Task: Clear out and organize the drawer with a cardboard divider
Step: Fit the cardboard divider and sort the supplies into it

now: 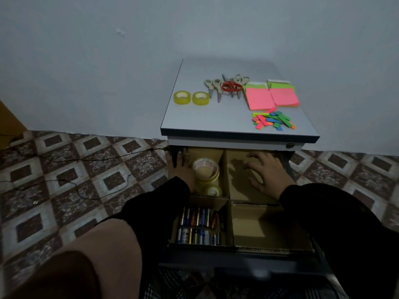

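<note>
Mid-sorting: right hand, fingers spread, pressed the brown cardboard divider; left hand's fingers hidden; yellow tape rolls probably next.

long black sleeves cover both arms to the wrists; brown cloth drapes over the knee.

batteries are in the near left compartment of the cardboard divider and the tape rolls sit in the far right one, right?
Not quite. The head view shows the cylindrical batteries in the near left compartment of the brown cardboard divider, but the clear tape rolls sit in the far left compartment, beside the left hand. The far right compartment holds only the right hand.
</note>
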Tool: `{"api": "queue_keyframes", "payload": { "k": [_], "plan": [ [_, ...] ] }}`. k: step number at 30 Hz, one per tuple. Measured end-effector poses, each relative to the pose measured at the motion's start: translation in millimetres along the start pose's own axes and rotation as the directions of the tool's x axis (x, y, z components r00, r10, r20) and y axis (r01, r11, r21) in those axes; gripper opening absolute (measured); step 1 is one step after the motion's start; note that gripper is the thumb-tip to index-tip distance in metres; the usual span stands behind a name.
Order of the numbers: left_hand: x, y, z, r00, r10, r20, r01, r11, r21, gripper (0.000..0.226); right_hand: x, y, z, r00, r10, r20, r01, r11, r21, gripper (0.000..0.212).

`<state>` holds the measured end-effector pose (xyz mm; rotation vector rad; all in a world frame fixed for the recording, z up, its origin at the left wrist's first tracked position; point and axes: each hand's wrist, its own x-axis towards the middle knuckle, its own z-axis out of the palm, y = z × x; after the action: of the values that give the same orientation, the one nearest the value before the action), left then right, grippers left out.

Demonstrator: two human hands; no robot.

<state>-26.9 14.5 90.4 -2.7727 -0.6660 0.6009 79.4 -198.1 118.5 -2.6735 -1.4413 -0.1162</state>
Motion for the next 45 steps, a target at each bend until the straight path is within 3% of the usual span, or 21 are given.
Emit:
{"api": "queue_keyframes", "payload": {
  "k": [4,7,10,12,14,18,20,24,27,32,35,40,42,45],
  "plan": [
    [-1,-2,0,1.0,0.017,-0.021,-0.019,0.999,-0.051,0.056,3,-8,-1,1.0,-0.024,-0.008,0.024,1.0,-0.003,0.036],
    [-7,-10,-5,0.993,0.061,-0.1,-0.072,0.991,-0.111,0.063,10,-17,-5,0.999,-0.037,-0.01,0.037,0.999,0.005,0.036],
    [-18,-30,-11,0.954,0.079,-0.288,-0.173,0.932,-0.317,0.055,20,-26,-9,0.999,-0.053,-0.009,0.053,0.999,0.001,0.039],
    [-25,-46,-15,0.884,0.035,-0.466,-0.278,0.842,-0.463,0.031,29,-33,-15,0.997,-0.069,-0.032,0.07,0.997,0.016,0.038],
    [-28,-63,-19,0.805,-0.039,-0.592,-0.347,0.779,-0.523,0.026,39,-39,-20,0.989,-0.113,-0.092,0.115,0.993,0.01,0.034],
    [-28,-84,-35,0.57,-0.065,-0.819,-0.499,0.765,-0.407,0.024,64,-53,-38,0.97,-0.171,-0.171,0.177,0.984,0.018,0.024],
    [-23,-91,-47,0.503,-0.076,-0.861,-0.507,0.781,-0.366,0.024,78,-57,-47,0.963,-0.183,-0.197,0.192,0.981,0.029,0.025],
    [-3,-103,-74,0.646,-0.096,-0.757,-0.412,0.792,-0.451,0.034,115,-62,-62,0.983,-0.074,-0.167,0.101,0.982,0.159,0.034],
    [16,-105,-86,0.771,-0.106,-0.628,-0.237,0.868,-0.437,0.045,142,-69,-67,0.997,0.009,-0.078,0.011,0.97,0.242,0.047],
    [46,-102,-95,0.911,-0.134,-0.389,-0.055,0.898,-0.437,0.059,178,-75,-62,0.986,0.156,0.055,-0.165,0.95,0.267,0.063],
    [58,-103,-100,0.946,-0.15,-0.287,0.007,0.895,-0.446,0.059,193,-73,-59,0.971,0.222,0.092,-0.239,0.937,0.255,0.065],
    [73,-105,-107,0.963,-0.142,-0.23,0.035,0.909,-0.416,0.058,205,-75,-56,0.948,0.257,0.186,-0.296,0.929,0.222,0.064],
    [76,-106,-108,0.958,-0.141,-0.249,0.023,0.906,-0.423,0.057,203,-76,-57,0.957,0.248,0.15,-0.279,0.928,0.248,0.056],
    [74,-104,-107,0.907,-0.168,-0.385,-0.032,0.886,-0.463,0.047,194,-76,-58,0.974,0.214,0.078,-0.227,0.943,0.243,0.041]
  ]
}}
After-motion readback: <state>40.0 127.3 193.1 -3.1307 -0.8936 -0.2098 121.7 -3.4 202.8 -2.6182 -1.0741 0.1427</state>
